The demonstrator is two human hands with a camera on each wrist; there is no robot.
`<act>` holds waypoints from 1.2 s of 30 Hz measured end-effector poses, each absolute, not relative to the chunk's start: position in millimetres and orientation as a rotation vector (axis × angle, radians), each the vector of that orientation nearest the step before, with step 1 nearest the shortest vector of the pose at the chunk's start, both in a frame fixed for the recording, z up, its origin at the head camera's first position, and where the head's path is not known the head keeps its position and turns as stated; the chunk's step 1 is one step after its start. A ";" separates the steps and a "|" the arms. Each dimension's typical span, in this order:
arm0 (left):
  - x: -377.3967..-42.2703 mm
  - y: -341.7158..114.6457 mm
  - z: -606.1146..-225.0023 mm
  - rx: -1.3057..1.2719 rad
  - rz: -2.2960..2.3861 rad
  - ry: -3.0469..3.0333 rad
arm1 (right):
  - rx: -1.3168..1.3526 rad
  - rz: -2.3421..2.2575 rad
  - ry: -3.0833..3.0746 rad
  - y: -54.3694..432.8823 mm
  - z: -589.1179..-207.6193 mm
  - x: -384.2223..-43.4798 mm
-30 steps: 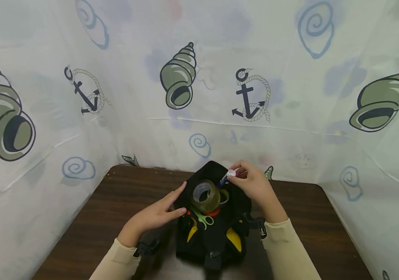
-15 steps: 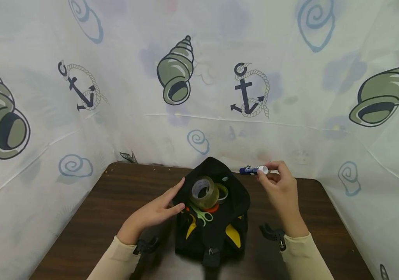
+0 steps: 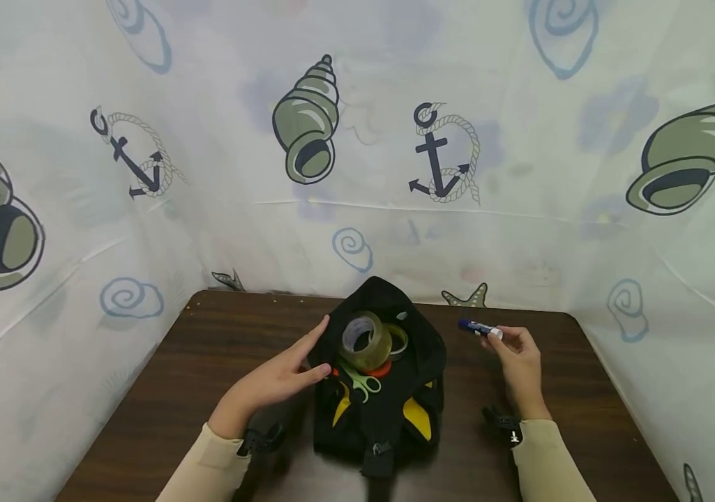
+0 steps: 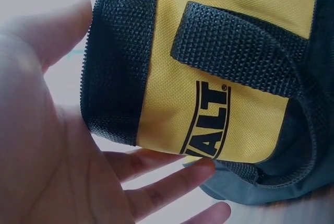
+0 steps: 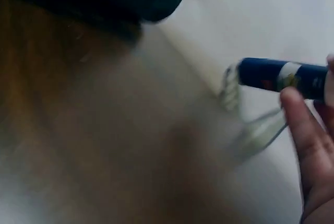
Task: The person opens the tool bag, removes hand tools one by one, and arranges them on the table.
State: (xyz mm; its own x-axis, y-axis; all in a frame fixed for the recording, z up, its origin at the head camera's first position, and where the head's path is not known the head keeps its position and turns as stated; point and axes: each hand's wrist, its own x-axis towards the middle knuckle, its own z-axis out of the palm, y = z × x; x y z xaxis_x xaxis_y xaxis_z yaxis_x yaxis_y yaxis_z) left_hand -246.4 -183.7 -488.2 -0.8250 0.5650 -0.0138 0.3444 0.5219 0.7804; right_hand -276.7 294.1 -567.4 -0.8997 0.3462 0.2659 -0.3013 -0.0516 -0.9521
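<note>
A black and yellow tool bag (image 3: 382, 422) stands upright on the table with its top spread wide. My left hand (image 3: 282, 380) rests on its left side with straight fingers; in the left wrist view the thumb lies along the zipped edge beside the yellow panel (image 4: 250, 119). To the right of the bag, my right hand (image 3: 522, 366) pinches a blue glue stick (image 3: 478, 328) by its white end. Inside the bag sit a large roll of clear tape (image 3: 374, 352), a smaller tape roll (image 3: 400, 340), green-handled scissors (image 3: 365, 384) and something orange-red (image 3: 381, 369).
The dark wooden table (image 3: 219, 341) reaches back to a pale curtain (image 3: 495, 258) printed with shells and anchors, which closes in the back and both sides. A strap with a buckle (image 3: 379, 457) hangs at the bag's front.
My right hand has drawn the glue stick up out of the bag and moved it right, then lower over the table. The left hand stays at the bag's side.
</note>
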 end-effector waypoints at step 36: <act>-247.4 -181.8 -487.4 0.831 1.200 2.467 | -0.102 1.599 -2.467 302.0 -597.5 -292.4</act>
